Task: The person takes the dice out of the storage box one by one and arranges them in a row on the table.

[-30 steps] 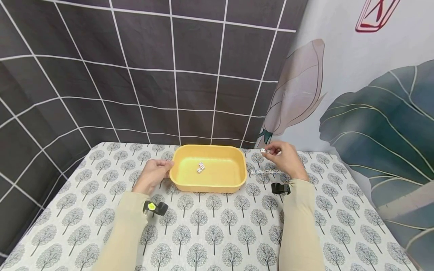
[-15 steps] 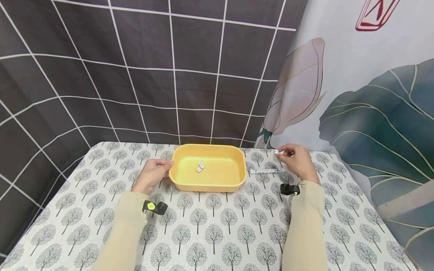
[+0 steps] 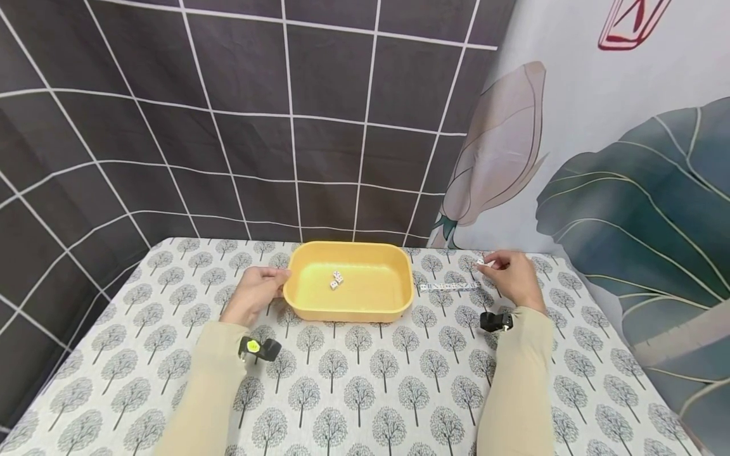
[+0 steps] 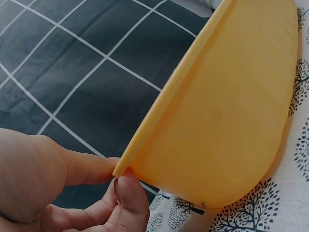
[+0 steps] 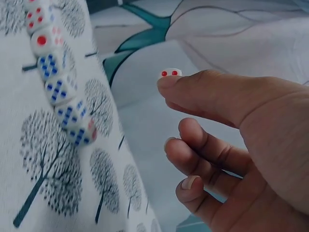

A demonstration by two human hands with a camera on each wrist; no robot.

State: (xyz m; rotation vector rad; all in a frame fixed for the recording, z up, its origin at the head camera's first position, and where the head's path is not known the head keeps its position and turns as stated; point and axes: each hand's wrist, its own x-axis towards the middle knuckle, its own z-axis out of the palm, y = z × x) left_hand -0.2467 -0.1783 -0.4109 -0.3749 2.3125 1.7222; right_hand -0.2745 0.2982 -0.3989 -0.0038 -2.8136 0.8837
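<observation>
My left hand (image 3: 258, 292) pinches the left rim of a yellow plastic tub (image 3: 349, 316); the left wrist view shows thumb and finger on either side of that rim. Inside the tub lie a few white dice (image 3: 337, 278), left of its middle. My right hand (image 3: 518, 277) pinches a single die (image 5: 171, 73) between thumb and finger, two red dots showing, its other fingers curled loosely. Just left of and below this hand, a straight row of dice (image 5: 58, 91) runs along the cloth, with red and blue dots on their faces.
A white cloth printed with trees (image 3: 359, 392) covers the table. Behind it hangs a dark curtain with white grid lines (image 3: 331, 152), and at the right a pale curtain with leaf and flower patterns (image 3: 639, 190). The tub's right end stands close to the dice row.
My right hand has moved right with the die, from above the row's middle to beyond its right end, uncovering the row. The left hand keeps its hold on the tub.
</observation>
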